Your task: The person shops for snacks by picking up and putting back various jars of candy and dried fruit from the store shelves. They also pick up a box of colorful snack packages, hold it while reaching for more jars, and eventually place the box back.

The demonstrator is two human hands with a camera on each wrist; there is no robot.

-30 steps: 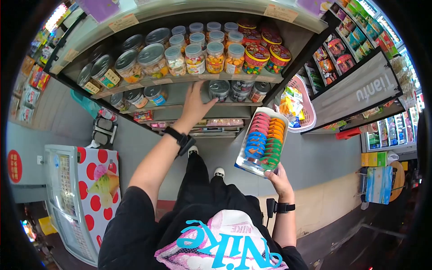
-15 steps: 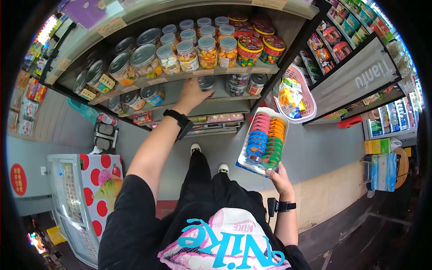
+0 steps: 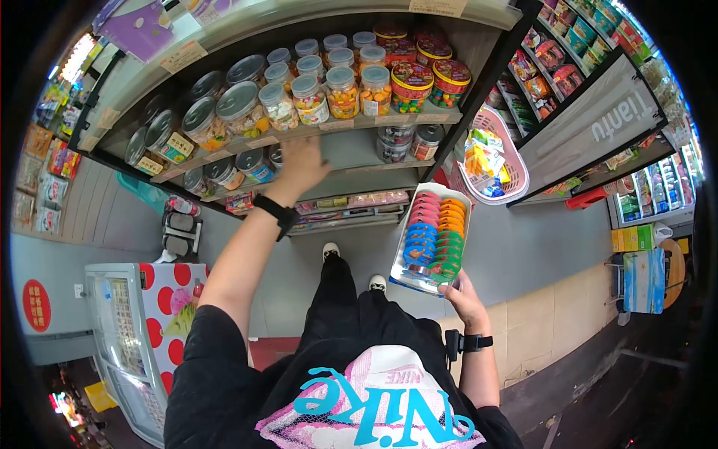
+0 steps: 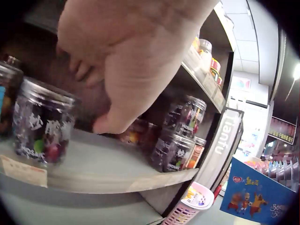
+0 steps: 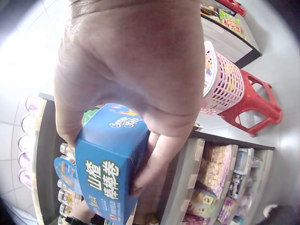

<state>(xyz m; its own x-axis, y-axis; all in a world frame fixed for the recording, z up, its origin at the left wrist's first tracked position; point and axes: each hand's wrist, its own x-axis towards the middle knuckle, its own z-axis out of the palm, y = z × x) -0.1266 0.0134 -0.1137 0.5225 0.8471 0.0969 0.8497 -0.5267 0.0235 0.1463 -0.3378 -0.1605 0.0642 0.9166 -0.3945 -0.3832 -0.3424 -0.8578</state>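
Observation:
My left hand (image 3: 303, 166) is at the lower shelf, its thumb spread and its fingers reaching in under the shelf above. Just left of it stands a lidded jar (image 4: 44, 123) of dark sweets, apart from the thumb in the left wrist view; in the head view the hand partly covers this jar. My right hand (image 3: 467, 301) grips the near end of a blue cardboard box (image 5: 105, 173). The box is tilted and open at the top, with rows of pink, orange, blue and green round-topped packs (image 3: 422, 233) inside.
Jars of sweets (image 3: 343, 93) and red-lidded tubs (image 3: 411, 84) line the shelf above. Stacked dark jars (image 3: 394, 142) stand at the lower shelf's right end. A pink basket (image 3: 516, 198) of packets sits on a red stool (image 5: 258, 101). At left is a chest freezer (image 3: 123, 337).
My left hand took hold of a jar in the middle of the lower shelf, slid it left beside the other jars and let go. The right hand still holds the box.

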